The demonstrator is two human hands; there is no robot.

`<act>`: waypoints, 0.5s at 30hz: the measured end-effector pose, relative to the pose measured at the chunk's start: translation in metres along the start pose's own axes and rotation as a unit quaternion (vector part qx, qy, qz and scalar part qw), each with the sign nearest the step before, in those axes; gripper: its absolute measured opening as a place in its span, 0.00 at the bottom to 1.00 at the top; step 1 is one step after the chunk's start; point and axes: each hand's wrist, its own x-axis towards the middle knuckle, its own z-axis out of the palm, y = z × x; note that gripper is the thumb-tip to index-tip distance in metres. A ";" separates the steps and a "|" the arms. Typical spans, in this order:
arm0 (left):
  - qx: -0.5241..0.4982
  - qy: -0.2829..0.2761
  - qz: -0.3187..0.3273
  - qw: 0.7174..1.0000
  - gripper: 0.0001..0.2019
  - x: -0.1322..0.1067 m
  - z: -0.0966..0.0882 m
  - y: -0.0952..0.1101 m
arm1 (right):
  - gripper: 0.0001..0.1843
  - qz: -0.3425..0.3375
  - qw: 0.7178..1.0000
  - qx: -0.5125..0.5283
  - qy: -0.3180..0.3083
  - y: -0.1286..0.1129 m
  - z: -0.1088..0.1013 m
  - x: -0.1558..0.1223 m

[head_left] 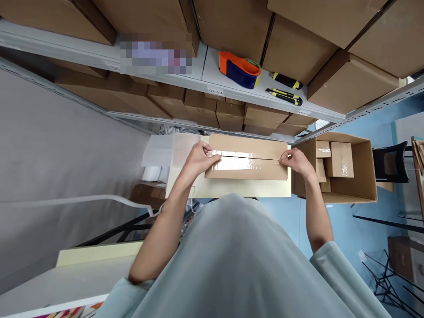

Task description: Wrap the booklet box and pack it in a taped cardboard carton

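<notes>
A long, flat cardboard box [248,173] lies lengthwise in front of me on a pale yellow tabletop. A dark seam runs along its top between two flaps, with shiny clear tape [236,164] over the left and middle part. My left hand [199,158] closes on the left end of the box, its thumb stretched over the top near the seam and its fingers curled at the edge. At the right end of the seam, my right hand [296,160] pinches the box edge between thumb and forefinger. Whether it also holds a tape end is too small to tell.
Above, a grey shelf [198,70] holds many cardboard boxes, an orange and blue tape dispenser [240,70] and two yellow-black utility knives [285,95]. A large open carton [362,170] with smaller boxes stands right of the table. A white cable [122,198] crosses at left.
</notes>
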 end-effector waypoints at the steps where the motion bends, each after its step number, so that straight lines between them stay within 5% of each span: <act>1: -0.018 -0.013 -0.014 1.000 0.20 0.002 -0.001 0.002 | 0.05 0.008 1.000 -0.007 -0.014 -0.003 -0.003 0.004; 6: -0.079 -0.019 -0.064 0.995 0.21 0.006 0.003 0.008 | 0.03 0.051 0.994 -0.049 -0.083 -0.015 -0.008 0.019; 11: -0.101 0.041 -0.050 0.993 0.20 0.002 0.015 0.005 | 0.06 0.041 0.981 -0.189 -0.014 -0.024 0.006 0.017; 15: -0.106 0.024 -0.037 0.993 0.18 0.004 0.012 -0.004 | 0.08 0.015 0.987 -0.162 0.005 -0.019 0.010 0.005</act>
